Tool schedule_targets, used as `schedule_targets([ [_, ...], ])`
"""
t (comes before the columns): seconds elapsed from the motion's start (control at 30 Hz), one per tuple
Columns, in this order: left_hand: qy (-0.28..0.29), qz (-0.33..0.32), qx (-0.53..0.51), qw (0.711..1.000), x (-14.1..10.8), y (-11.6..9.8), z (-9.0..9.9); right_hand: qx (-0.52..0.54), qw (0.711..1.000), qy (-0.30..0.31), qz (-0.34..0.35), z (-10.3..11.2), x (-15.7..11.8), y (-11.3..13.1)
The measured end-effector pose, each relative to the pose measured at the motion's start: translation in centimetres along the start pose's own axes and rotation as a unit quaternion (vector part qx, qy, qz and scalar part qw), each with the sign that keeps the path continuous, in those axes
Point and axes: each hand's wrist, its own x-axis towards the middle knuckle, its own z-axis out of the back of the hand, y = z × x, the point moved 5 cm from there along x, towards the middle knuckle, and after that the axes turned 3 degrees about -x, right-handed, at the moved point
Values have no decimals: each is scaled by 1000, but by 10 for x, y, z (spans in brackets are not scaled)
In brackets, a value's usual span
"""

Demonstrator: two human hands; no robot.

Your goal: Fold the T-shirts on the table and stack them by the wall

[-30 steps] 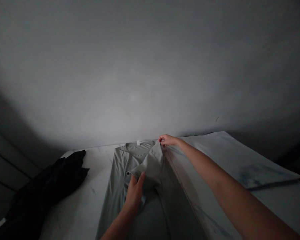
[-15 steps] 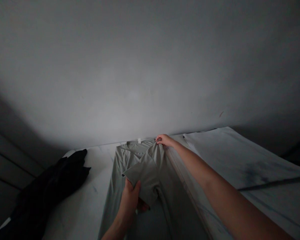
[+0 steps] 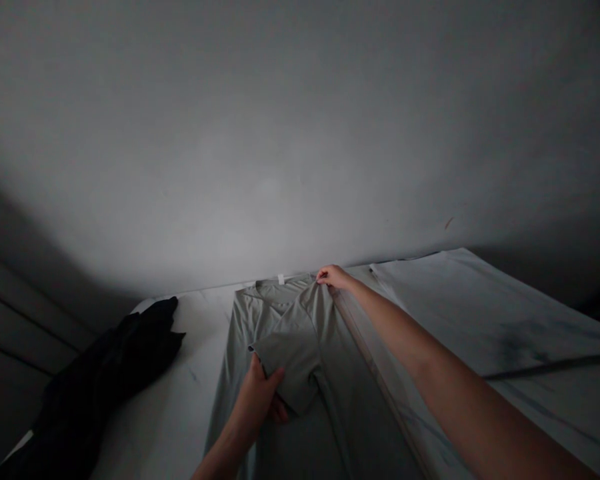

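Note:
A grey-green shirt lies spread out with its neckline, bearing a small white label, toward the wall. Its right-hand sleeve is folded inward across the front. My left hand is closed on the cuff of that sleeve, thumb on top and fingers partly hidden beneath the cloth. My right hand pinches the fabric at the shoulder beside the neckline, the forearm stretched out from the lower right.
A dark garment lies crumpled at the left of the pale, marbled surface. To the right is a light flat cloth or sheet with dark smudges. A grey wall rises directly behind.
The folded sleeve and my left hand sit slightly lower against the shirt, and the sleeve lies flatter. My right hand keeps its pinch at the shoulder. The view has shifted slightly.

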Motion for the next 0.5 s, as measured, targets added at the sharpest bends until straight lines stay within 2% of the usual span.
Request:
schedule_targets([
  [0.07, -35, -7, 104, 994, -3, -6, 12, -6, 1000, -2, 1, 1, -2, 4],
  [0.1, -74, -25, 183, 980, -6, -12, 22, -10, 1000, -2, 1, 1, -4, 6],
  [0.17, -162, -75, 346, 921, -12, -34, 39, -18, 1000, -4, 0, 3, -6, 11],
  [0.23, -190, -127, 448, 865, -12, -60, 42, -27, 1000, -12, -2, 5, -6, 17],
  [0.3, -153, -180, 486, 841, -1, -89, 26, -40, 998, -38, -11, 12, -8, 25],
  [0.37, -114, -251, 500, 821, 21, -120, -3, -57, 995, -80, -34, 21, -17, 33],
  [0.43, -98, -303, 512, 798, 52, -148, -37, -75, 988, -119, -68, 31, -43, 40],
  [0.5, -89, -318, 520, 788, 88, -170, -69, -85, 985, -115, -91, 33, -88, 46],
])
